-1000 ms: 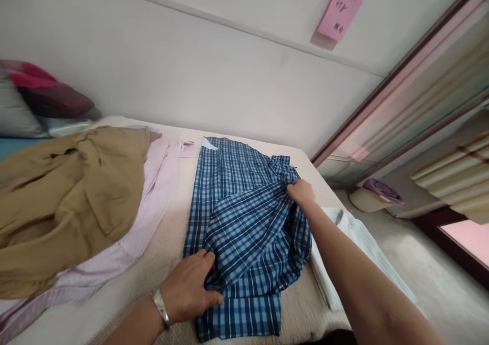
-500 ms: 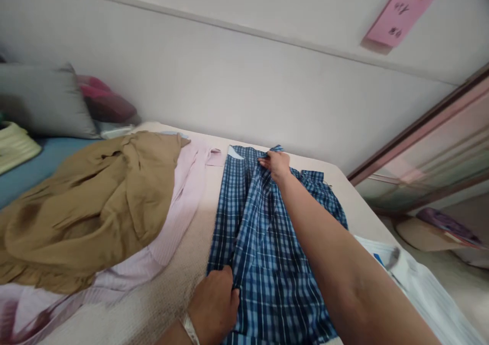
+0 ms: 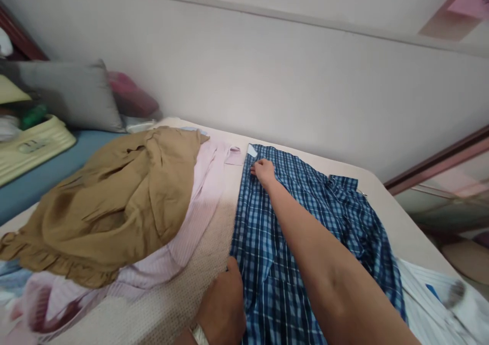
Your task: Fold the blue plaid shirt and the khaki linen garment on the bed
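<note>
Head view: both hands (image 3: 263,170) pin the plaid shirt (image 3: 305,222) flat.

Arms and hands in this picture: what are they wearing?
Both arms are bare, with no sleeves showing. The left hand has a silvery metal bangle around its wrist. The right hand wears no glove, and no ring or watch shows on it.

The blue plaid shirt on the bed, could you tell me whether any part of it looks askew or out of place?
Yes: the blue plaid shirt lies flat along its left edge, where the left hand and right hand press it, but its right side is bunched and rumpled.
</note>
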A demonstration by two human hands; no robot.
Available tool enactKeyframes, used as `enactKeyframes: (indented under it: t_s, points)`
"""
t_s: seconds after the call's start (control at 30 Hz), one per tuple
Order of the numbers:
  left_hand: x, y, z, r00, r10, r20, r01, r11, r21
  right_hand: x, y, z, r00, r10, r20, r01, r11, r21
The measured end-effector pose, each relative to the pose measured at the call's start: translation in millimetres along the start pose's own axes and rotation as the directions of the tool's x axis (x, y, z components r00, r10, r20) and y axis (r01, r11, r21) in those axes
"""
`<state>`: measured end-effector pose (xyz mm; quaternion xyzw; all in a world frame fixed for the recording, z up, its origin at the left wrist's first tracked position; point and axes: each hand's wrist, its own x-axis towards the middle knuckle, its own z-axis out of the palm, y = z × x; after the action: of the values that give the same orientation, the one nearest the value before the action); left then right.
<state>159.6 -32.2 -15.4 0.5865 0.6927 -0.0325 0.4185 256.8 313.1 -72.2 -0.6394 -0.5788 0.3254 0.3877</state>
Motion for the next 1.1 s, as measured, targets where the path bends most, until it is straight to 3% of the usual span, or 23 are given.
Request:
enactKeyframes:
  t_s: [0.23,0.47,0.57,0.63,0.73,0.83,0.93,1.03,1.1]
  points:
    - [1,1,4.3,0.999,0.02,0.032,-0.022,0.997,0.076,-14,2,-13,0.99,-0.138,-0.029,0.12,0.933,-0.339]
    - [-2,4,-1.3,0.997,0.011,-0.083,0.016,0.948,0.317,-41,2,13,0.971,-0.24,0.015,0.211,0.819,-0.533]
    - [-1,3,0.5,0.996,0.046,-0.082,-0.012,0.928,0.372,-52,14,26,0.96,-0.259,0.105,0.261,0.695,-0.67]
    - [0,1,3.0,0.995,0.061,-0.077,-0.027,0.923,0.384,-53,19,30,0.961,-0.2,0.191,0.276,0.632,-0.724]
    - [1,-2,5.3,0.992,0.087,-0.092,-0.044,0.916,0.399,-50,18,21,0.95,-0.13,0.284,0.298,0.648,-0.701]
    - [1,-2,5.9,0.99,0.098,-0.099,-0.048,0.908,0.415,-51,9,-1,0.935,-0.151,0.321,0.337,0.663,-0.669]
    - [0,2,5.5,0.992,0.082,-0.095,-0.034,0.904,0.426,-50,2,-23,0.968,-0.161,0.192,0.25,0.674,-0.695]
    - [-2,6,2.6,0.996,0.065,-0.064,-0.031,0.903,0.429,-36,0,-39,0.994,-0.1,-0.044,0.037,0.693,-0.72]
    - [-2,8,-0.5,0.997,0.068,-0.037,-0.046,0.906,0.421,-21,2,-46,0.99,-0.033,-0.14,-0.077,0.699,-0.711]
